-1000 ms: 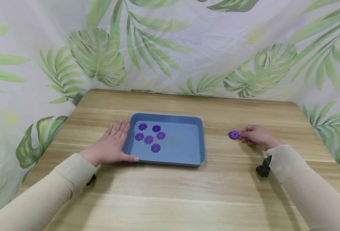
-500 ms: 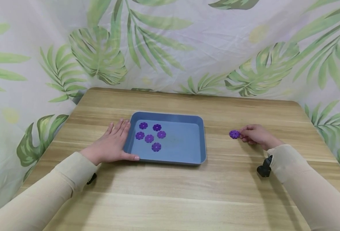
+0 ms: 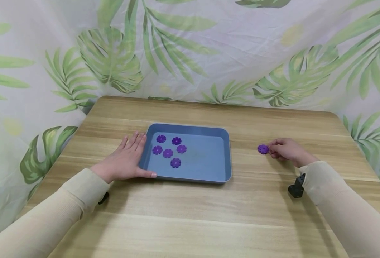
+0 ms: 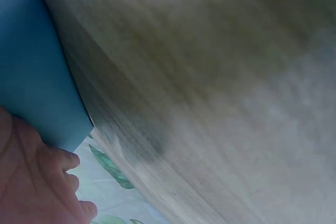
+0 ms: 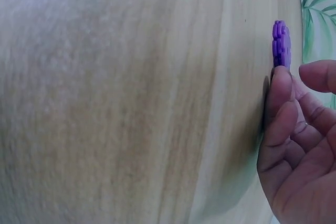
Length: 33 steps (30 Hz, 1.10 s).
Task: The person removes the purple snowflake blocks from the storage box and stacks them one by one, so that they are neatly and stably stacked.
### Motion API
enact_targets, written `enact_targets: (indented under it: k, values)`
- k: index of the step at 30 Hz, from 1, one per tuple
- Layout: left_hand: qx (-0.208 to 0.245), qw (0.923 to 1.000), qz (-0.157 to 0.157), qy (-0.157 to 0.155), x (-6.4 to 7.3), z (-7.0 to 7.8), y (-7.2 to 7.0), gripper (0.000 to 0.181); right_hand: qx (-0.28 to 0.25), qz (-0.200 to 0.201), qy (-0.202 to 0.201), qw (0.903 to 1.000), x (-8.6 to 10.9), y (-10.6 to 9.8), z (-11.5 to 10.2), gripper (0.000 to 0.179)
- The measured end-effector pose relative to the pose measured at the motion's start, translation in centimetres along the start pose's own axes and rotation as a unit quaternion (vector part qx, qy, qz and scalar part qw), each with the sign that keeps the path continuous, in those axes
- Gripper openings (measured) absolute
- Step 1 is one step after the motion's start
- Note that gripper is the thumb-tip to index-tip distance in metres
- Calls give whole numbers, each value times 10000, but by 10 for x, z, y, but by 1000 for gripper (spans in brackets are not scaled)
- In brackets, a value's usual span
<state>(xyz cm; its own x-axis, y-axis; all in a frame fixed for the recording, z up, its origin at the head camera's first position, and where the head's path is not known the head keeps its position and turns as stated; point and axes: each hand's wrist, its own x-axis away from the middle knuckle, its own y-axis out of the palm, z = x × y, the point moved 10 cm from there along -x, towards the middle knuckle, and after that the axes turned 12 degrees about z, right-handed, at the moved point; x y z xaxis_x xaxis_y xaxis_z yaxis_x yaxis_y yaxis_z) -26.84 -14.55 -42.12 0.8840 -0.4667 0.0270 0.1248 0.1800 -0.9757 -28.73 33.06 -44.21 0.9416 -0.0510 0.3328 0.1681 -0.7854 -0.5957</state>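
My left hand (image 3: 123,163) rests against the left side of a shallow blue tray (image 3: 206,157). Its fingers lie straight along the rim, with the thumb at the front edge. Several purple notched snowflake discs (image 3: 168,153) lie flat in the tray's left half. Right of the tray, my right hand (image 3: 288,150) pinches purple snowflake discs (image 3: 263,149) close over the table. Seen edge-on in the right wrist view, the held discs (image 5: 282,44) show two layers face to face, above the fingertips. The left wrist view shows the palm (image 4: 31,177) beside the tray's blue wall (image 4: 47,77).
Both hands work over a wood-grain table (image 3: 190,218). Behind it hangs a white cloth (image 3: 228,43) with green leaf prints. A black wrist camera (image 3: 296,188) hangs under the right sleeve, close to the tabletop.
The discs in the right hand looked offset and overlapping a second ago; now they line up as one round outline. The left hand keeps its place on the tray. The head view has shifted slightly.
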Motion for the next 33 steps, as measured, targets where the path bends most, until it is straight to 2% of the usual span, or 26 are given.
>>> enact_targets:
  k: [25, 30, 33]
  values:
    - [-9, 10000, 31, 2, 0, 3, 0, 141, -72, 34, -49, 10000, -1, -2, 2, 37]
    - [-11, 10000, 54, 16, 0, 3, -2, 140, -175, 345, -145, 9991, -3, -16, -12, 40]
    - [-4, 10000, 66, 8, 0, 2, -2, 141, -154, 315, -276, 9990, -2, -13, -31, 44]
